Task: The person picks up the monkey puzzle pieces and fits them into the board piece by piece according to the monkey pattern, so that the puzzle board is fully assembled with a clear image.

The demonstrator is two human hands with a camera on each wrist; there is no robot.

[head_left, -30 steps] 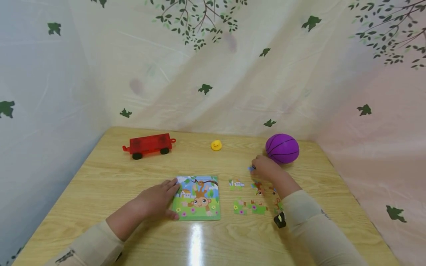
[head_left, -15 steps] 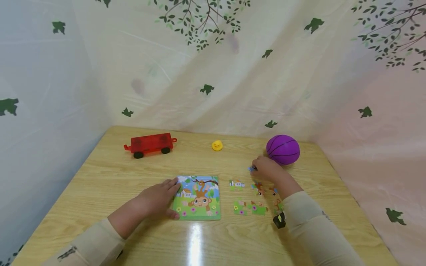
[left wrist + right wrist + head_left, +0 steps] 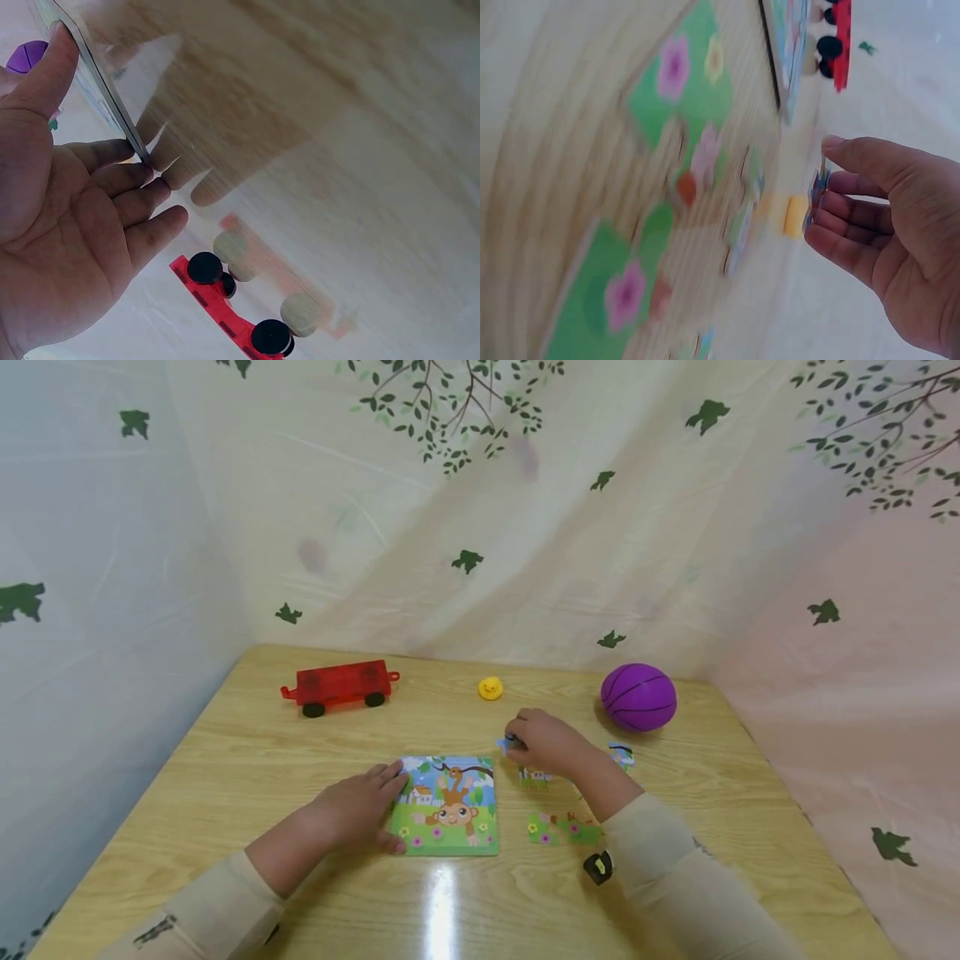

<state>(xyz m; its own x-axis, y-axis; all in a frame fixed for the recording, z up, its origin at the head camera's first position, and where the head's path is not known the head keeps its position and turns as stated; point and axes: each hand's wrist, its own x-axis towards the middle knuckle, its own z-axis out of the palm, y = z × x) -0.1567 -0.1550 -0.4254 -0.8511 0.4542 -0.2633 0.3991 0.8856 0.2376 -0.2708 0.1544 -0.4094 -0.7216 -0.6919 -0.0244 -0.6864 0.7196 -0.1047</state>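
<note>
A square puzzle board with a monkey picture lies on the table. My left hand rests along its left side; in the left wrist view, the thumb and fingers of the left hand touch the board's edge without curling round it. Right of the board and above the table, my right hand pinches a blue jigsaw piece. From the right wrist that jigsaw piece shows edge-on between thumb and fingertips. Below lie a house jigsaw piece and flowered green pieces; the right forearm partly hides others.
A red toy wagon stands at the back left, a small yellow duck at the back middle. A purple ball sits at the back right. Another blue jigsaw piece lies in front of it. A patterned curtain hangs behind the table.
The right hand has moved left from near the ball toward the board, carrying the blue jigsaw piece. Another blue piece has come into sight where it was. The left hand has stayed put.
</note>
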